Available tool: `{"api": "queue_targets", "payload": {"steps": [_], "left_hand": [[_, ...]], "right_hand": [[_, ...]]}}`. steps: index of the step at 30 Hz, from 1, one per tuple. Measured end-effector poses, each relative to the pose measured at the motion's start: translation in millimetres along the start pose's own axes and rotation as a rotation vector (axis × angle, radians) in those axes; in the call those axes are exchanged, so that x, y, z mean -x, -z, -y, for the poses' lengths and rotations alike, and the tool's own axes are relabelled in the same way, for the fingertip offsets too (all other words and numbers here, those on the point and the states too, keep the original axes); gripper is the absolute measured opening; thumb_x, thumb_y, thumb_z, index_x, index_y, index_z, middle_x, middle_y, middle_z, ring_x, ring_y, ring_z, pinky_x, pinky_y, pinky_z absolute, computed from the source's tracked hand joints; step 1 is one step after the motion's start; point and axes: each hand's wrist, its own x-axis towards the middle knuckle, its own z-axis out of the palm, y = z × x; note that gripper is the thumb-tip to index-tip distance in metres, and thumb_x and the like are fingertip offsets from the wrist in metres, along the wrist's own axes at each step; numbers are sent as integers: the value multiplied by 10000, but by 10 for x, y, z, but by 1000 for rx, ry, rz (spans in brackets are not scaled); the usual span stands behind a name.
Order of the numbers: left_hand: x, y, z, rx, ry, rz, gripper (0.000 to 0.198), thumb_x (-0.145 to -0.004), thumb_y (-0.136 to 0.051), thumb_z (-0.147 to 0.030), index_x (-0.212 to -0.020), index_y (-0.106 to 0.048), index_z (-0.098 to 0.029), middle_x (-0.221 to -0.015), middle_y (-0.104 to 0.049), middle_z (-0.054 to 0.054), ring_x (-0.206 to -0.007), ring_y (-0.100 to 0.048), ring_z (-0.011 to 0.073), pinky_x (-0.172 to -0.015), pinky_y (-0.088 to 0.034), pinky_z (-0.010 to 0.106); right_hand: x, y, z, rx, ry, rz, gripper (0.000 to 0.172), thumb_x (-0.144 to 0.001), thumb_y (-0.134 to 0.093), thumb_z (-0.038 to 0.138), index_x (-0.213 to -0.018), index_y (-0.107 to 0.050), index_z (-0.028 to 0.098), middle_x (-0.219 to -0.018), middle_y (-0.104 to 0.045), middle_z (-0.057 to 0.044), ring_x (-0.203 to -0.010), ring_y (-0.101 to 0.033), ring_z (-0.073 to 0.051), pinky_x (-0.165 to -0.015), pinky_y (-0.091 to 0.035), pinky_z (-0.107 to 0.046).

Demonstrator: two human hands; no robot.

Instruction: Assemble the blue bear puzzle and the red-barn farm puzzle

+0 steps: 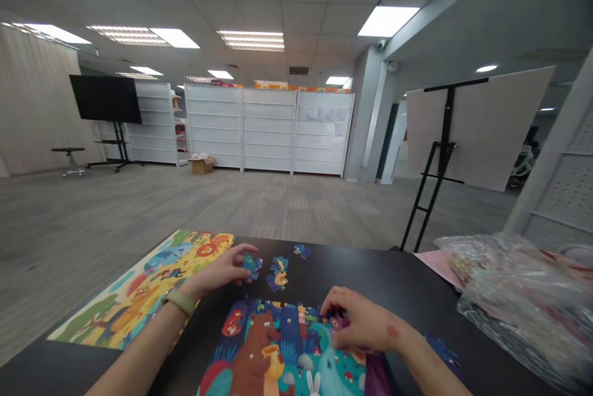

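A jigsaw puzzle point(287, 346) with a bear, a rabbit and a blue-green animal lies on the black table before me. My right hand point(359, 322) rests over its upper right part, fingers bent and closed around a puzzle piece point(340, 322) with a purple figure; the fingers partly cover it. Farther back on the left, my left hand point(227, 269), with a pale green wristband, has its thumb and forefinger at a blue puzzle piece point(252, 265). Joined loose pieces point(278, 273) with orange and yellow lie right of it, and a small blue piece point(302, 251) sits near the far edge.
A yellow animal picture point(152, 291) lies on the table's left. Clear plastic bags point(523, 297) are heaped at the right, with dark blue pieces point(442, 349) beside my right forearm. Beyond the table stand a board on a black easel point(445, 130), white shelves point(269, 130) and a screen point(105, 99).
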Motion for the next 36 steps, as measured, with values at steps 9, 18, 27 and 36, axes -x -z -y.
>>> {"api": "queue_targets", "payload": {"steps": [9,18,27,36], "left_hand": [[-89,-8,125,-81,-65,-19,277,-717,-735,-343,-833,-548,-176,-650,-585,-50,-605,-508,99,-572,-360,217],[-59,-30,119,-56,-14,21,503,-677,-767,-370,-1112,-589,-193,-801,-566,-35,-685,-545,131,-583,-483,243],[-16,-125,2,-63,21,28,366,-726,-687,-344,-1051,-648,-179,-791,-521,-34,-639,-532,117,-598,-508,259],[-17,-177,30,-53,-105,94,476,-686,-723,-242,-1136,-577,-196,-908,-591,-15,-756,-559,123,-684,-447,234]], "right_hand": [[18,13,25,-4,2,0,421,-563,-816,209,-971,-722,252,-1008,-604,9,-940,-555,-183,-808,-414,-265],[8,5,27,4,7,-6,428,-562,-816,202,-977,-721,249,-1011,-608,7,-943,-553,-182,-802,-411,-263],[18,22,43,2,0,8,430,-565,-818,203,-982,-724,252,-1021,-609,6,-943,-555,-182,-807,-414,-262],[36,36,86,2,-11,6,411,-573,-799,208,-974,-720,246,-1017,-611,-1,-938,-559,-184,-804,-422,-264]]}}
